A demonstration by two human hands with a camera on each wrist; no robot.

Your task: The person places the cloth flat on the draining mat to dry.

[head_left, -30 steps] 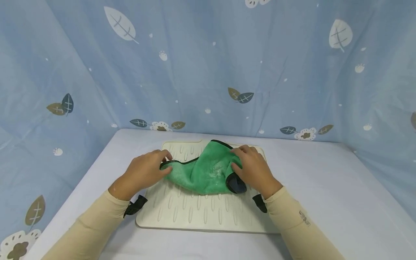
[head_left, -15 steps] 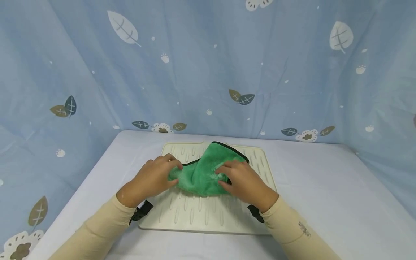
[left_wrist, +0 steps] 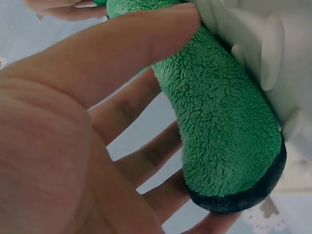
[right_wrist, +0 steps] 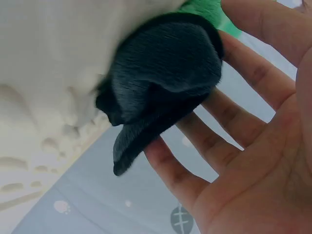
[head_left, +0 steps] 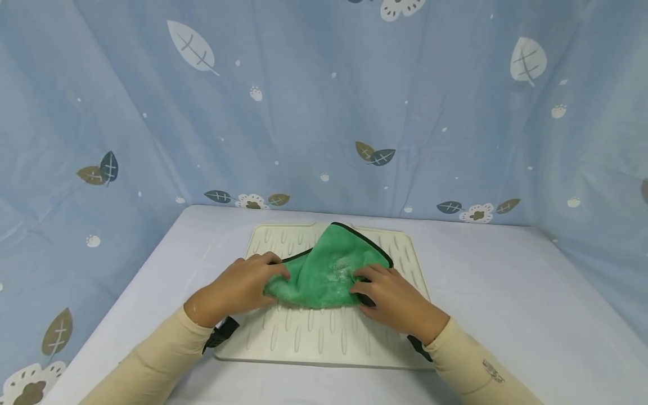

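Observation:
A plush green towel (head_left: 326, 275) with dark edging and a pale patch lies bunched on a cream ridged mat (head_left: 324, 343). My left hand (head_left: 243, 284) holds its left end; in the left wrist view the thumb (left_wrist: 161, 31) crosses in front of the towel and the spread fingers lie behind. At the towel's right end is my right hand (head_left: 397, 295). The right wrist view shows straight, spread fingers (right_wrist: 219, 146) touching the towel's rolled, dark grey underside (right_wrist: 165, 58), while the thumb stands apart. Some fingertips are hidden by cloth.
The mat rests on a white-covered table (head_left: 486, 281). Behind and at both sides hangs a blue curtain (head_left: 304, 112) printed with leaves and flowers. Beige sleeves (head_left: 152, 360) cover both forearms, and dark straps show at the wrists.
My left hand has shifted right and slightly nearer, and the towel's left end lies further right. The right hand moved left over the towel, then back right and nearer.

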